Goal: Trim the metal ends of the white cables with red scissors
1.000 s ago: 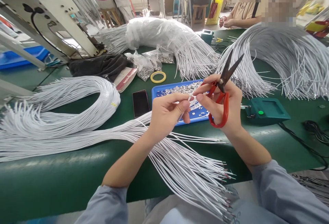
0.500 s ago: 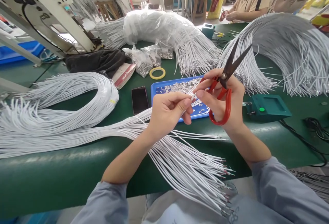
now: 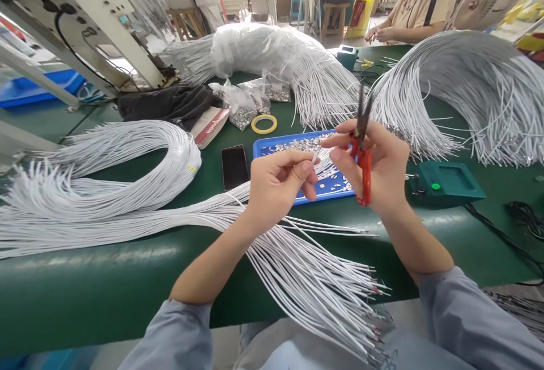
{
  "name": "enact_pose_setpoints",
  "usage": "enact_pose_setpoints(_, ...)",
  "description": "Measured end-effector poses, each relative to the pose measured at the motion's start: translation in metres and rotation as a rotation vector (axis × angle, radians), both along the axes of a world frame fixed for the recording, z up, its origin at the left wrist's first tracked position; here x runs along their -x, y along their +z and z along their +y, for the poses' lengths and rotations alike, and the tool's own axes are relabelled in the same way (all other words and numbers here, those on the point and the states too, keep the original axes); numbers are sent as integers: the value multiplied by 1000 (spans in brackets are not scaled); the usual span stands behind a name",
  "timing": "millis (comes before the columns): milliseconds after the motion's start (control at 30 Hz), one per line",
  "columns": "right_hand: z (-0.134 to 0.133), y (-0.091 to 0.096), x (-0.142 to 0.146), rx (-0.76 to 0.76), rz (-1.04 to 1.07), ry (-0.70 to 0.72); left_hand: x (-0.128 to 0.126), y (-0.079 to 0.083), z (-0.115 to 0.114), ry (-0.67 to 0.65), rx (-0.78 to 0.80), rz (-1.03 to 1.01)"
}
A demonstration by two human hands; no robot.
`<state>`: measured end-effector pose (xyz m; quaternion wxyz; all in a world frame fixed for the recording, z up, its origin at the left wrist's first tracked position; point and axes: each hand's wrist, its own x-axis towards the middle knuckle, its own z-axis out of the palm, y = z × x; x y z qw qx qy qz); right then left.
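My left hand (image 3: 278, 186) is closed in a pinch on a thin white wire (image 3: 315, 156), whose tip shows just past the thumb and forefinger. Close to that tip, my right hand (image 3: 389, 169) grips a pair of red-handled scissors (image 3: 365, 173), their dark blades pointing up and slightly apart. Its thumb and forefinger are a little apart from the wire. Beneath both hands lies a blue tray (image 3: 262, 148) with many small metal parts (image 3: 300, 143) and some white wire ends. A loose bundle of white wires (image 3: 306, 268) passes under my left forearm, its stripped ends fanned toward my lap.
A coiled wire bundle (image 3: 170, 188) lies left, with a phone (image 3: 234, 167) and yellow tape roll (image 3: 264, 124) beyond. Bags of metal parts (image 3: 242, 106) and large wire coils (image 3: 476, 86) stand behind. A green device (image 3: 450, 183) sits right. Another person (image 3: 420, 18) works across the table.
The scissors have turned in my right hand, so the blades now stand more upright and closer together. My right thumb has drawn slightly away from the wire. My left hand keeps its pinch.
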<state>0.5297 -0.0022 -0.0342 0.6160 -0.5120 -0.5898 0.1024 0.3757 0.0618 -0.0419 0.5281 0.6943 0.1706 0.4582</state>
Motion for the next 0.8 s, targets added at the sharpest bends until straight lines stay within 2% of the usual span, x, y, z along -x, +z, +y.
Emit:
enact_pose_setpoints(300,2,-2,-5,94,-401,-20,7,1,4,71,-42,-49)
enact_pose_setpoints(467,2,-6,-1,64,-428,-15,7,2,2,30,-55,-54)
enact_pose_setpoints(800,2,-4,-2,72,-444,-11,6,0,2,69,-180,-17)
